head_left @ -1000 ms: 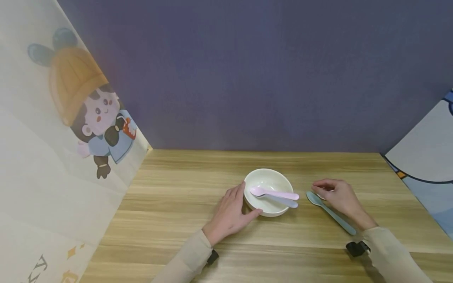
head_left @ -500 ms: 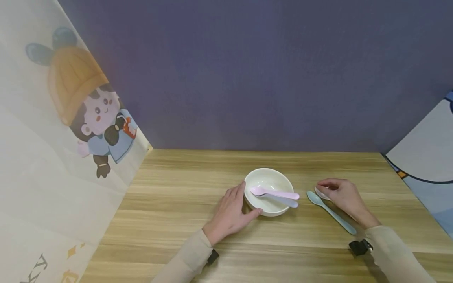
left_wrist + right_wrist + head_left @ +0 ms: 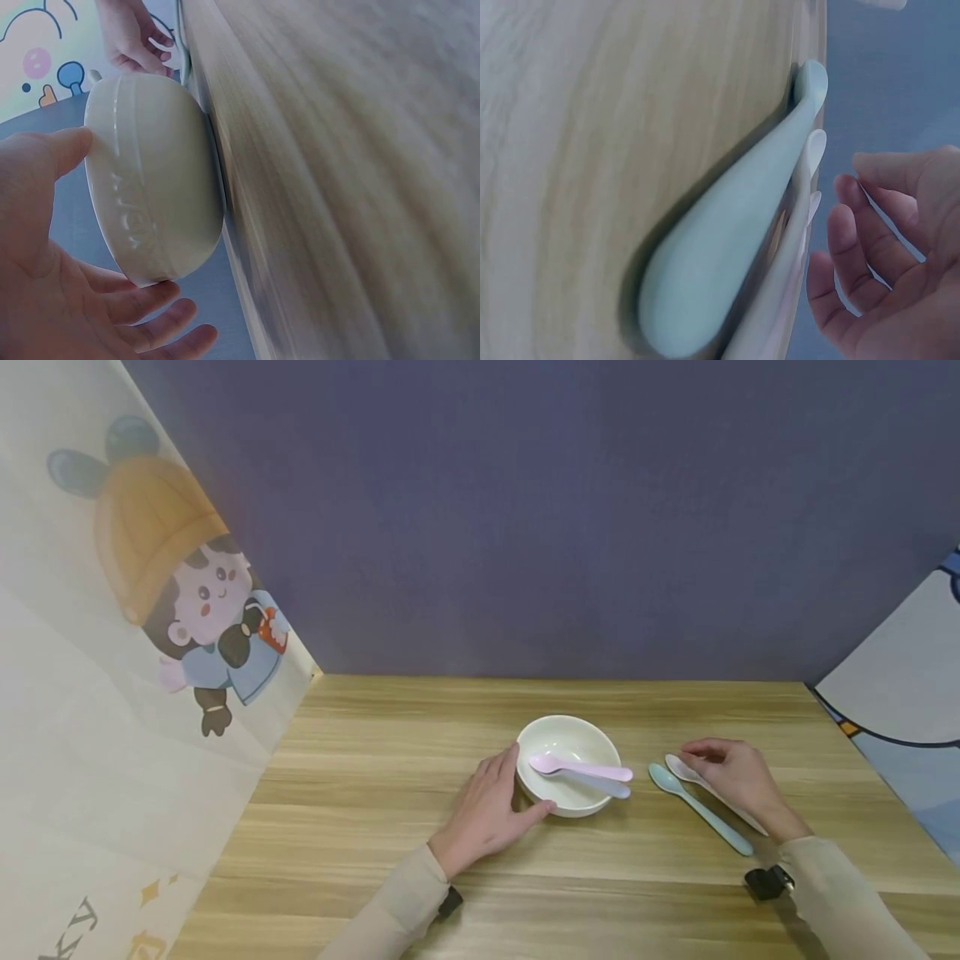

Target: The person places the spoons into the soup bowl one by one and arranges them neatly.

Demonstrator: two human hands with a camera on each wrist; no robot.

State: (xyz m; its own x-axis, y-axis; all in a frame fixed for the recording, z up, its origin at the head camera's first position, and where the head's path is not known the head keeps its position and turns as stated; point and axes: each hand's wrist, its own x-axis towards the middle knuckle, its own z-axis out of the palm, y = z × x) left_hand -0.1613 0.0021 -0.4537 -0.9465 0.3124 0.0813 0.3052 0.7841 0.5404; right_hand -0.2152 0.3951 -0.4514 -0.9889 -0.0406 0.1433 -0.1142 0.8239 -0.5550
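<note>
My left hand [image 3: 487,814] holds a white bowl [image 3: 573,739] on the table, thumb at the near rim and fingers along its left side. Inside the bowl lean a pink spoon [image 3: 596,772] and a lavender spoon [image 3: 606,787], handles over the right rim. To the right, a mint-green spoon [image 3: 708,817] and a white spoon [image 3: 681,768] lie side by side, bowl ends away from me. My right hand [image 3: 738,777] hovers close over the white one, fingers loosely bent with nothing between them. The right wrist view also shows a pale pinkish spoon [image 3: 814,206] beyond the white one.
The wood-grain table [image 3: 360,743] ends at a dark blue panel [image 3: 562,527] at the back. A pale wall with a cartoon figure [image 3: 217,602] stands on the left, and another printed panel [image 3: 900,668] on the right.
My right hand has drifted slightly right, uncovering more of the white spoon. My left hand and the bowl have stayed put.
</note>
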